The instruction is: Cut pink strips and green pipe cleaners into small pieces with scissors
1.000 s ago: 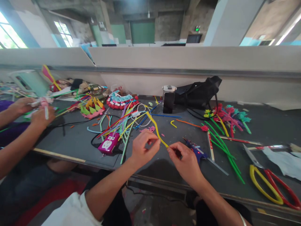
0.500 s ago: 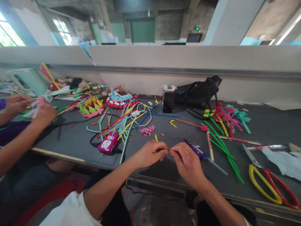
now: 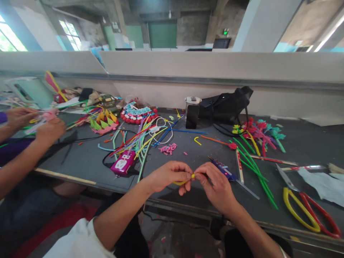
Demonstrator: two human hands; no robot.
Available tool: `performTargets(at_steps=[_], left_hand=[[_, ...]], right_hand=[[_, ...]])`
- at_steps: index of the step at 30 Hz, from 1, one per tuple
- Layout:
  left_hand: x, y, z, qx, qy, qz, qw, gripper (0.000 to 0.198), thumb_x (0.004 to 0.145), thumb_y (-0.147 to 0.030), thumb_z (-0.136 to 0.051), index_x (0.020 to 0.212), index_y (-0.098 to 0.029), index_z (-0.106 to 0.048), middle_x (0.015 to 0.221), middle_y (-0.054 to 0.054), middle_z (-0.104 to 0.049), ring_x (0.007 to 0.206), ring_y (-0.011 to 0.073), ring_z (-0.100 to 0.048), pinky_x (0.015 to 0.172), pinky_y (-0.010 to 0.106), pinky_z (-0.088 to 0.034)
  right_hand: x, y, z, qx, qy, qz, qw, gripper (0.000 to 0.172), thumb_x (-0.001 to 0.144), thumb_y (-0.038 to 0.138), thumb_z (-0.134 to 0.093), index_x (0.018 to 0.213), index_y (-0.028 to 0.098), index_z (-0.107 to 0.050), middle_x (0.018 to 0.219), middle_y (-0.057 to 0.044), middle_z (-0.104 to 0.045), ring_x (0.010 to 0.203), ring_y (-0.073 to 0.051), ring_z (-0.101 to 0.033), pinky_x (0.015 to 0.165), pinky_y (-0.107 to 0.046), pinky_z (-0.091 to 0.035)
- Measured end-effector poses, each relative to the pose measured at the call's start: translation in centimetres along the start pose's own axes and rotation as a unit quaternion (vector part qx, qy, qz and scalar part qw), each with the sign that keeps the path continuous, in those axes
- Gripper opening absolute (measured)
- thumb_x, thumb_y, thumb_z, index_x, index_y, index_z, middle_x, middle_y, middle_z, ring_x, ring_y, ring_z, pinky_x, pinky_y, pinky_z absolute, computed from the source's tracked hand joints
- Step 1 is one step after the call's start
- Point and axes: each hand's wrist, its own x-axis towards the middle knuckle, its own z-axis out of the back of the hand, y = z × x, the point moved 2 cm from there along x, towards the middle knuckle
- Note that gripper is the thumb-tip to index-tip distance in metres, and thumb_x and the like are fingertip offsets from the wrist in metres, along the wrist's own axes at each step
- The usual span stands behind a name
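Observation:
My left hand (image 3: pixel 173 176) pinches a yellow pipe cleaner (image 3: pixel 179 183), its length curving out below the fingers and a short end showing at the fingertips. Thumb and forefinger of my right hand (image 3: pixel 212 182) close on that same end, so both hands meet just above the table's front part. Just behind my right hand lies a blue hot glue gun (image 3: pixel 224 170) with a clear glue stick (image 3: pixel 247 190) out of its rear. Beyond my hands are a bent yellow pipe cleaner piece (image 3: pixel 197 141) and a small pile of pink pieces (image 3: pixel 168 149).
Large scissors (image 3: pixel 301 208) lie at right, near green pipe cleaners (image 3: pixel 258 168) and fuzzy flowers (image 3: pixel 262 134). At left are a magenta box (image 3: pixel 123 163) and mixed pipe cleaners (image 3: pixel 143 139). A tumbler (image 3: pixel 192 100), phone (image 3: pixel 191 117) and black bag (image 3: pixel 225 105) stand behind. A co-worker's hands (image 3: pixel 51 130) work far left.
My left hand has turned and its lower fingers have opened out, bringing the yellow pipe cleaner into clearer view between my hands. My right hand has barely moved.

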Motion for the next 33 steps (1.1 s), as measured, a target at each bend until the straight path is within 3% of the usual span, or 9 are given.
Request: performTargets(at_steps=[12,25,33], left_hand=[[1.0,1.2,-0.7,-0.151,0.022,0.045,0.987,0.013,0.076,-0.022,-0.066,0.083,-0.011,-0.064,0.066,0.005,-0.067,0.046,0.0121,-0.060,0.040,0.020,-0.048],[1.1,1.2,-1.2,-0.154,0.020,0.057,0.986,0.014,0.076,-0.024,-0.063,0.081,-0.011,-0.065,0.059,0.004,-0.065,0.034,0.0078,-0.049,0.032,0.017,-0.033],[0.8,1.3,-1.0,-0.151,0.022,0.060,0.986,0.015,0.075,-0.024,-0.063,0.082,-0.011,-0.065,0.058,0.003,-0.063,0.034,0.0068,-0.047,0.033,0.017,-0.030]], right_hand=[[0.2,0.1,0.2,0.073,0.001,-0.059,0.996,0.019,0.097,0.024,-0.046,0.082,0.021,-0.058,0.075,0.000,-0.059,0.072,-0.014,-0.056,0.068,-0.026,-0.043],[0.1,-0.1,0.5,0.102,0.018,-0.062,0.993,0.018,0.097,0.024,-0.046,0.083,0.021,-0.057,0.074,0.001,-0.057,0.071,-0.013,-0.056,0.067,-0.024,-0.042],[0.2,-0.2,0.3,0.117,0.026,-0.055,0.991,0.018,0.097,0.024,-0.046,0.084,0.021,-0.058,0.074,0.001,-0.058,0.070,-0.013,-0.055,0.066,-0.024,-0.042]])
